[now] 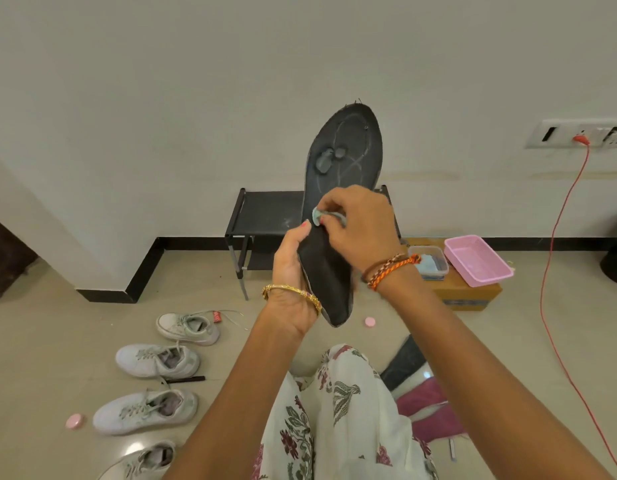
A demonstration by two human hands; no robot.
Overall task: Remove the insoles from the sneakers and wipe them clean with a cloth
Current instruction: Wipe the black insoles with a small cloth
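Insole: dark, thin, held upright above the lap, toe end up. The left hand grips its heel half along the left edge, thumb on the face. The right hand pinches a small pale cloth against the insole's middle. Judged light and flexible, it will likely bend under pressure; support it close to the wiped zone. Left of the insole, four white sneakers lie on the floor. Behind it stands a black rack.

A pink basket and clear container sit on a cardboard box beside a black rack; two pink caps lie on the floor.
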